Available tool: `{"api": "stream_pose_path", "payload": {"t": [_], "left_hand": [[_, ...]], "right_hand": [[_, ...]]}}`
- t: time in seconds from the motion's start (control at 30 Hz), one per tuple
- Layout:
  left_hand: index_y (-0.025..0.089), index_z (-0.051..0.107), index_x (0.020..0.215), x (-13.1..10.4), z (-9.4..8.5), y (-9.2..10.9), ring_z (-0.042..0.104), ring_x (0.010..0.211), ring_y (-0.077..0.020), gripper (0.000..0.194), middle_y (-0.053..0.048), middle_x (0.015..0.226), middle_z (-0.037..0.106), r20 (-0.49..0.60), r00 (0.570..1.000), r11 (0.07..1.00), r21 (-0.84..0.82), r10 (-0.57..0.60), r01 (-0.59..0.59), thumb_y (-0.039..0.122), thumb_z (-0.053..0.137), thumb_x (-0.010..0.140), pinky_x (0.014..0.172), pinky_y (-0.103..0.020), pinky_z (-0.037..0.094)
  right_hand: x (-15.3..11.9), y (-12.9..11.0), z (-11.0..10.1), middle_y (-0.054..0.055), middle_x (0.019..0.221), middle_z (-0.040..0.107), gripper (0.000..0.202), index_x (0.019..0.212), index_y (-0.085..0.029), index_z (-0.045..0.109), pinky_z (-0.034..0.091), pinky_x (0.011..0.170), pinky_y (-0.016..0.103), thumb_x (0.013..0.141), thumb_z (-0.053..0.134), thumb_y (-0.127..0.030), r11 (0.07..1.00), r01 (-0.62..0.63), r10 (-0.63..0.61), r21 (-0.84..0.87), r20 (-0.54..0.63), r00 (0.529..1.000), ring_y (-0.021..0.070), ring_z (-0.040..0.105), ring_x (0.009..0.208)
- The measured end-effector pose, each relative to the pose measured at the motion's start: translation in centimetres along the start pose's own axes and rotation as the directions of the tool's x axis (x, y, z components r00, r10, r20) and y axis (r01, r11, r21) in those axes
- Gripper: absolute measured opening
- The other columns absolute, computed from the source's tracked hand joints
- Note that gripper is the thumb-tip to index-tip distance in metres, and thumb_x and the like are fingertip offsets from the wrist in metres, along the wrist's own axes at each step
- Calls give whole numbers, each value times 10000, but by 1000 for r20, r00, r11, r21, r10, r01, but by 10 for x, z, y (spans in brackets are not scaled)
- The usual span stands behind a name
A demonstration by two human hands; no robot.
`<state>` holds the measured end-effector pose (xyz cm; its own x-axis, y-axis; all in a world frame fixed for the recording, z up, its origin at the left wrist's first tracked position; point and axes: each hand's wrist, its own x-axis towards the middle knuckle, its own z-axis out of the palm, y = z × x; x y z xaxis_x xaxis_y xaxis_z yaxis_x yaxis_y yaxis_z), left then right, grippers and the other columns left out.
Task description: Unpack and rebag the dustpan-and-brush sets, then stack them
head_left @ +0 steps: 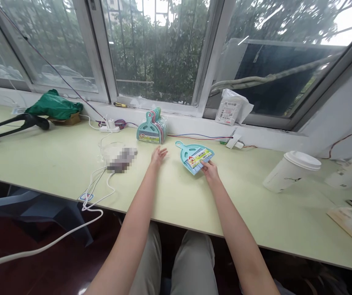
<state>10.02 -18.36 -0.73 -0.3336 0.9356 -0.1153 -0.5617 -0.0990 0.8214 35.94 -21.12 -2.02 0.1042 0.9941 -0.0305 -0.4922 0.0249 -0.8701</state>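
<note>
My right hand point(210, 169) grips the lower right corner of a teal mini dustpan point(185, 152), which has a yellow printed label and a striped, brush-like part across its front. The dustpan is tilted, its handle pointing up and left. My left hand point(159, 155) is open and empty, its fingers apart, just in front of a row of dustpans point(148, 128). Those stand upright one behind another by the wall, in teal and pink, with clear wrapping; the front one bears a similar label.
White cables point(97, 192) and a blurred-out object point(122, 160) lie on the left. A power strip point(110, 128), green bag point(53, 105) and black frame point(12, 123) are behind. To the right stand white paper cups point(291, 172). A wrapped packet point(231, 107) rests on the sill.
</note>
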Motion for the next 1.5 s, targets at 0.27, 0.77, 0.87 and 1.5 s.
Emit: {"api": "stream_pose_path", "payload": {"t": [0.27,0.77,0.87,1.5], "left_hand": [[178,570,1095,-38,36,-35,651,765,-187,390,-89,955,676,410,894,935,354,-181,27,286,704,746,675,-311,522],[175,625,737,-10,22,-23,546,704,-153,238,-21,702,590,86,956,841,458,281,-289,378,551,836,681,-244,414],[174,634,712,-12,24,-26,542,712,-160,247,-24,705,604,153,954,835,462,258,-300,392,575,812,703,-247,402],[185,626,663,-60,53,-29,511,711,-172,290,-14,687,598,574,814,767,480,93,-426,429,564,806,690,-266,404]], "right_hand": [[-7,-1,20,51,863,735,326,1031,-189,576,605,631,338,744,704,-277,981,-104,116,-162,64,991,184,715,678],[9,-21,-21,-4,625,673,154,809,-173,586,576,545,210,844,565,-322,987,157,-131,14,-481,867,119,680,539],[0,-23,-14,43,694,699,314,791,-173,606,558,563,232,872,502,-459,992,98,-117,-76,-319,940,128,677,594],[-32,-15,34,37,904,520,341,822,-217,552,378,704,268,955,261,-333,170,402,-502,-900,272,821,172,521,827]]}}
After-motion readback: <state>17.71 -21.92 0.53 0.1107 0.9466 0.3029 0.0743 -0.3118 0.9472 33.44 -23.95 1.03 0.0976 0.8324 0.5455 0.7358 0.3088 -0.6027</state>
